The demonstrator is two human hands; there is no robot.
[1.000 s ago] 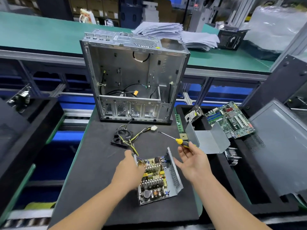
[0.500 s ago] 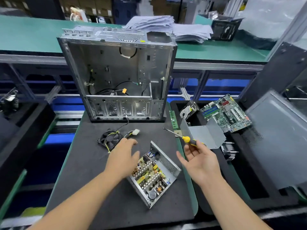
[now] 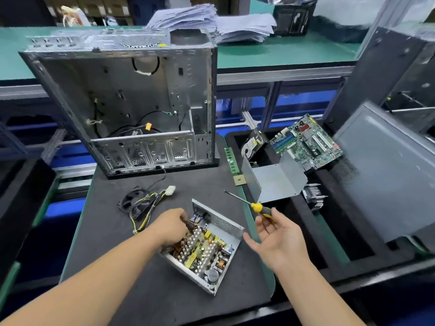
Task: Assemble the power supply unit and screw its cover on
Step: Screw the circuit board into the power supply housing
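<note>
On the tabletop (image 3: 98,243), before the computer case (image 3: 127,102): open power supply unit (image 3: 202,248) | my left hand (image 3: 171,228) curled on its wiring; right hand (image 3: 277,238) loosely holding screwdriver (image 3: 256,205) | step: seating internals | next, I judge: fetch cover (image 3: 275,180), right of the case.

No text, brand or number could be read anywhere. The hard drive (image 3: 253,144) on the right bore a white label, and the black box (image 3: 293,18) on the far counter carried pale markings, but both were too blurred to make out.
</note>
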